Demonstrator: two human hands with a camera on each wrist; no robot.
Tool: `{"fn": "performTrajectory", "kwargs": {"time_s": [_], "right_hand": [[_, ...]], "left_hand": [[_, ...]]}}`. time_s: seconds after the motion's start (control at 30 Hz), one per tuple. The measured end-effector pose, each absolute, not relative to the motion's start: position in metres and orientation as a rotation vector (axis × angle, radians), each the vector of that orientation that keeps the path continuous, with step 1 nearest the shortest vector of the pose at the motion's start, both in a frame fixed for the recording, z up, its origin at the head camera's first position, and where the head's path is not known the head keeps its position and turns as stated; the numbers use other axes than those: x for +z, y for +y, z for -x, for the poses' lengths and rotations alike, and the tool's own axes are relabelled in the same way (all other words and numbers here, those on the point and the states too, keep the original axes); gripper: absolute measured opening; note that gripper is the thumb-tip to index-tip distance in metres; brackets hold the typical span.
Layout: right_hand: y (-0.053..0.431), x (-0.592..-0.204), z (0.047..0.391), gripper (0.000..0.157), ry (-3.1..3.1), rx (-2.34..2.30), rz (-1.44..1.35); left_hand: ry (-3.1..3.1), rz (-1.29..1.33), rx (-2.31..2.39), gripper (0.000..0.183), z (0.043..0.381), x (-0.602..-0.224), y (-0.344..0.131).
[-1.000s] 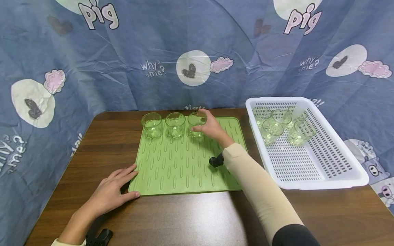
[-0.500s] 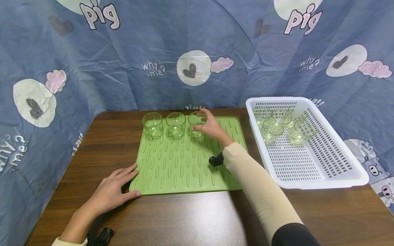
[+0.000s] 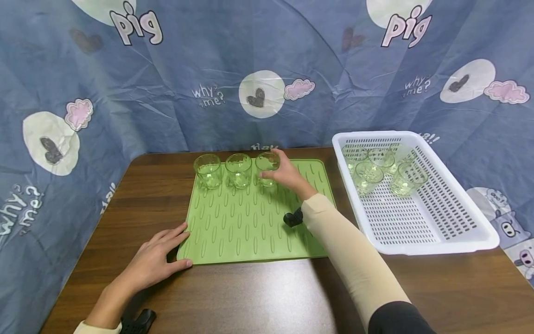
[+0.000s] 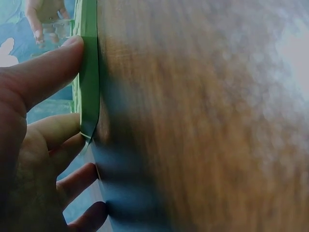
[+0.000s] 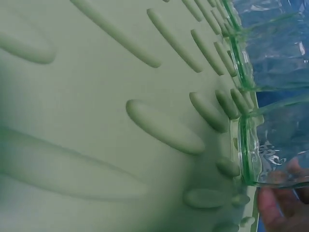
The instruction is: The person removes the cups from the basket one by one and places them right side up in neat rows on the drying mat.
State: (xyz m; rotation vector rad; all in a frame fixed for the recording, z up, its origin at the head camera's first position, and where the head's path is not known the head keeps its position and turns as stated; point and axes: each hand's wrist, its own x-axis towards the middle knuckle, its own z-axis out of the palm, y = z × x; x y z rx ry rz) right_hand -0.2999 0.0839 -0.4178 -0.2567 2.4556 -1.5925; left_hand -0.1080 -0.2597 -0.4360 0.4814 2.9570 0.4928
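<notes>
On the green ridged mat [image 3: 239,232], three clear green-tinted glasses stand upright in a row at the far edge: a left glass [image 3: 208,174], a middle glass [image 3: 238,172] and a right glass [image 3: 264,168]. My right hand [image 3: 289,175] holds the right glass from its right side, thumb in front and fingers behind. In the right wrist view, fingertips [image 5: 273,208] touch that glass [image 5: 282,137], whose base is at the mat. My left hand [image 3: 152,262] rests at the mat's near left corner, fingers spread. Its thumb [image 4: 53,72] touches the mat's edge [image 4: 89,92] in the left wrist view.
A white perforated plastic basket [image 3: 467,208] stands on the table to the right, with several similar glasses [image 3: 367,176] grouped at its far left end. The brown wooden table [image 3: 250,297] ends at a blue printed cloth [image 3: 167,106] behind.
The head view shifts slightly. My right hand keeps its hold on the right glass, and the left hand stays at the mat's corner.
</notes>
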Motion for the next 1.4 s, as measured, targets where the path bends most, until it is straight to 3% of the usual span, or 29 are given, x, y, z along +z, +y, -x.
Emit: {"fn": "performTrajectory", "kwargs": {"time_s": [0.17,0.3,0.5,0.77,1.1,1.4], "right_hand": [[0.086,-0.413,0.297,0.099,2.543,-1.525,0.209],[0.087,-0.402,0.297,0.088,2.759,-1.4,0.206],[0.095,-0.358,0.297,0.066,3.114,-1.076,0.225],[0.146,-0.304,0.281,0.06,3.188,-0.848,0.442],[0.226,-0.289,0.269,0.056,3.232,-0.869,0.439],[0.27,-0.3,0.256,0.056,3.207,-0.828,0.45]], "left_hand": [[2.94,-0.476,0.492,0.078,0.109,-0.436,-0.261],[2.935,-0.477,0.488,0.078,0.109,-0.436,-0.263],[2.956,-0.484,0.488,0.077,0.107,-0.436,-0.266],[2.962,-0.485,0.497,0.077,0.105,-0.439,-0.264],[2.94,-0.503,0.497,0.078,0.109,-0.436,-0.261],[2.927,-0.508,0.485,0.078,0.112,-0.435,-0.26]]}}
